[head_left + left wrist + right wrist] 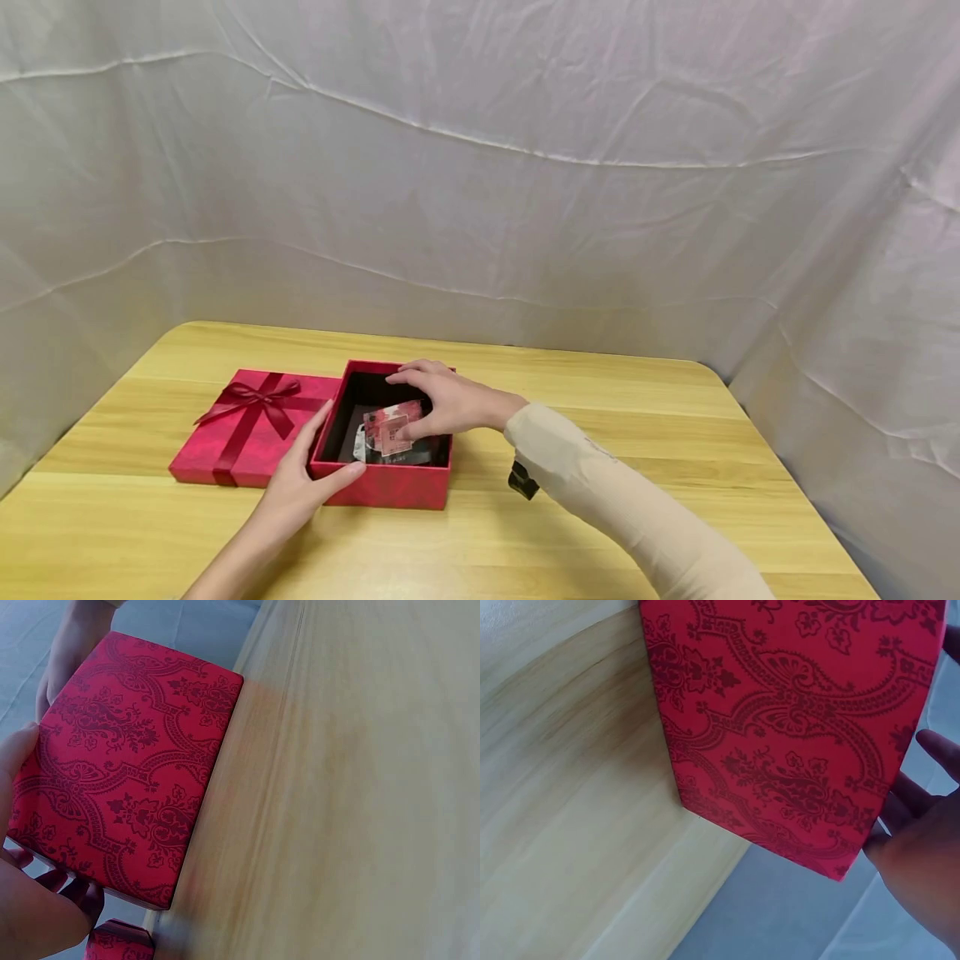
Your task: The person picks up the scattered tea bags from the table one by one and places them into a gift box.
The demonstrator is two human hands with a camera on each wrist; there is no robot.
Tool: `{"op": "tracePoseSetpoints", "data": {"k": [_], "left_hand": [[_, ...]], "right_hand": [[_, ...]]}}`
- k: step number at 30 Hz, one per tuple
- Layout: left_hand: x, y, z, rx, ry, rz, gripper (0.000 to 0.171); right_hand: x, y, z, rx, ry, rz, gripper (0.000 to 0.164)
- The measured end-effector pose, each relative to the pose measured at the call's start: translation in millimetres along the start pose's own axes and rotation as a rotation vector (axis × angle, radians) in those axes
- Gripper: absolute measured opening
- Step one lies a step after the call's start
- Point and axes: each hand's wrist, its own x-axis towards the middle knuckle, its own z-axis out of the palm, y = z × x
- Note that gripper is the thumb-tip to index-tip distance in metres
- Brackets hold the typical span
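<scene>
A red patterned gift box (pixel 386 487) stands with its top uncovered on the wooden table. My left hand (pixel 296 492) holds its near left corner, fingers along the left wall and thumb on the front rim; the left wrist view shows the fingers (pixel 56 889) against the side. Over the box's right part, my right hand (pixel 450 400) reaches in with thumb and fingers spread. Its thumb overlaps a pink-and-red item with a small square label (pixel 393 429); whether it touches it I cannot tell. Beside that item are a white tag-like piece (pixel 360 443) and a dark flat piece (pixel 412 457).
The red lid (pixel 202 454) with a dark red ribbon bow (pixel 258 400) lies left of the box, close against it. A wooden table (pixel 637 467) carries both. Pale cloth (pixel 480 208) hangs behind the table and at its sides.
</scene>
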Motion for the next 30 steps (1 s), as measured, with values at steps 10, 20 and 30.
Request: {"op": "tracePoseSetpoints", "data": {"k": [10, 20, 30], "left_hand": [[-0.5, -0.7, -0.1, -0.001, 0.016, 0.002, 0.09], [0.7, -0.2, -1.6, 0.003, 0.006, -0.007, 0.09], [2.5, 4.7, -12.5, -0.022, -0.065, 0.037, 0.083]], "right_hand": [[-27.7, 16.9, 4.4, 0.199, 0.249, -0.034, 0.06], [-65.7, 41.7, 18.5, 0.351, 0.42, -0.009, 0.064], [-130.3, 70.1, 35.3, 0.039, 0.317, 0.217, 0.087]]}}
